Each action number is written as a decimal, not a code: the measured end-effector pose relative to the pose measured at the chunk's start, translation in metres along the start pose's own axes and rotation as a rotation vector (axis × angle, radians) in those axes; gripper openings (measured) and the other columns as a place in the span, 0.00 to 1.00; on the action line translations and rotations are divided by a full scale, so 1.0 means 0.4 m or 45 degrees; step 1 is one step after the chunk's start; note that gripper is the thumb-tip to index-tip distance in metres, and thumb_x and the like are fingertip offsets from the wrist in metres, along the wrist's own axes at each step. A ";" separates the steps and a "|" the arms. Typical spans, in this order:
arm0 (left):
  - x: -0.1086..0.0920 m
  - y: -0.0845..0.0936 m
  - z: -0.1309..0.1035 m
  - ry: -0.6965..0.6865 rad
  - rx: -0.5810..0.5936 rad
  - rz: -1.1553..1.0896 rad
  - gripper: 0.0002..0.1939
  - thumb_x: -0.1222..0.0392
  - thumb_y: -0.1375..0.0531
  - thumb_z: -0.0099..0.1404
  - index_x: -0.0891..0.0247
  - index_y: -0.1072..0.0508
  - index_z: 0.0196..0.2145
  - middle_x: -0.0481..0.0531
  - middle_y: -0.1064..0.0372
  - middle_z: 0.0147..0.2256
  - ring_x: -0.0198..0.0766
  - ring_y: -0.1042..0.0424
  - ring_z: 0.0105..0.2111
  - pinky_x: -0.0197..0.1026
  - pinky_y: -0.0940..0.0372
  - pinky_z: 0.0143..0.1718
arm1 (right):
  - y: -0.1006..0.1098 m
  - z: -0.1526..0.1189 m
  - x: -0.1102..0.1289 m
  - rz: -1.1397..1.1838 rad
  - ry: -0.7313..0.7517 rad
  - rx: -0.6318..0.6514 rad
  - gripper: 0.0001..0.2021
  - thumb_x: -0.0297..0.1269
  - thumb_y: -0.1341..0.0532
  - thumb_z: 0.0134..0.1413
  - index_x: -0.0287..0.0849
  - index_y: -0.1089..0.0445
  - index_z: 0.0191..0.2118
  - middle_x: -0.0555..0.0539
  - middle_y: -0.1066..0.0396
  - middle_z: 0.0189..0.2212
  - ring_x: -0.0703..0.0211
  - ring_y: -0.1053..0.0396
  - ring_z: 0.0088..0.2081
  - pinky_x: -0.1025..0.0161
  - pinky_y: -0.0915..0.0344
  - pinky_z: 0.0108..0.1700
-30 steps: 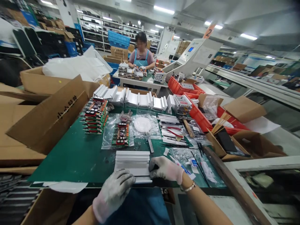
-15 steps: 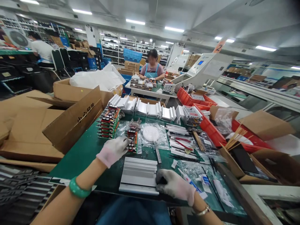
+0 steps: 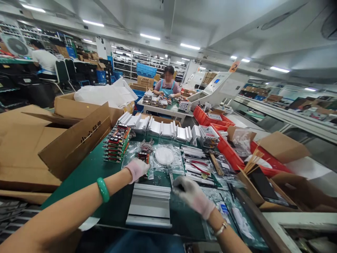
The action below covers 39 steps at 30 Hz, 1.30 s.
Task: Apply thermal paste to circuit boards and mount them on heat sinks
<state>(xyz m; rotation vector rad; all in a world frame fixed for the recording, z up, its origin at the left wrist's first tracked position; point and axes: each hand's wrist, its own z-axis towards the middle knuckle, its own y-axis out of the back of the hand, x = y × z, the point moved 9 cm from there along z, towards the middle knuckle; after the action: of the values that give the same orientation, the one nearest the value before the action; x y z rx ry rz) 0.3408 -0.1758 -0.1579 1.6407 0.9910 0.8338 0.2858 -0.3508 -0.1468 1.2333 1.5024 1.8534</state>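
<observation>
My left hand (image 3: 138,169), in a pale glove with a pink cuff, is closed on the near end of a circuit board (image 3: 143,157). The board lies at the left of the table, and the glove covers part of it. A ribbed silver aluminium heatsink (image 3: 149,205) lies flat at the near table edge, below my left hand. My right hand (image 3: 193,196), gloved too, hovers just right of the heatsink, apart from it. Its fingers are loosely curled with a gap at the thumb, and I see nothing in them. A steel ruler (image 3: 171,178) lies by its fingertips.
Stacked circuit boards (image 3: 116,144) stand at the left, with a row of aluminium profiles (image 3: 160,128) behind. A round white disc (image 3: 164,156), metal strips (image 3: 196,165) and a hammer (image 3: 216,164) lie mid-table. Cardboard boxes (image 3: 71,151) and red crates (image 3: 231,149) flank it. A co-worker (image 3: 167,86) sits opposite.
My left hand has reached further over the circuit board and gripped its near end. My right hand has left the heatsink's right edge and moved up, away from it. The camera view has shifted slightly.
</observation>
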 end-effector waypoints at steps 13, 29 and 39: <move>0.090 0.173 -0.157 -0.017 -0.535 -0.288 0.11 0.68 0.34 0.51 0.62 0.24 0.35 0.60 0.23 0.37 0.56 0.23 0.42 0.53 0.29 0.44 | -0.053 0.149 -0.022 -0.242 0.415 0.068 0.10 0.24 0.39 0.53 0.44 0.24 0.38 0.42 0.29 0.55 0.49 0.30 0.46 0.52 0.33 0.49; 0.219 -0.010 -0.132 0.490 -1.250 -1.965 0.27 0.41 0.36 0.44 0.66 0.27 0.36 0.57 0.23 0.32 0.46 0.25 0.32 0.44 0.29 0.35 | 0.125 0.377 -0.157 0.450 -0.078 -0.723 0.09 0.37 0.43 0.63 0.39 0.28 0.41 0.46 0.25 0.36 0.56 0.27 0.39 0.56 0.33 0.46; 0.202 -0.043 -0.131 0.528 -1.140 -2.242 0.26 0.44 0.30 0.38 0.64 0.25 0.30 0.53 0.25 0.28 0.44 0.28 0.30 0.43 0.31 0.32 | 0.131 0.397 -0.170 0.573 -0.223 -0.587 0.07 0.40 0.36 0.55 0.42 0.28 0.33 0.47 0.25 0.32 0.56 0.28 0.38 0.57 0.34 0.47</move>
<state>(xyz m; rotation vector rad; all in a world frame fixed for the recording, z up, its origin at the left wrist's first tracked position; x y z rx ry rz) 0.3255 -0.0793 -0.1562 -0.4219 1.5058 0.1894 0.4639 -0.3361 -0.1210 1.5261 0.6788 2.1373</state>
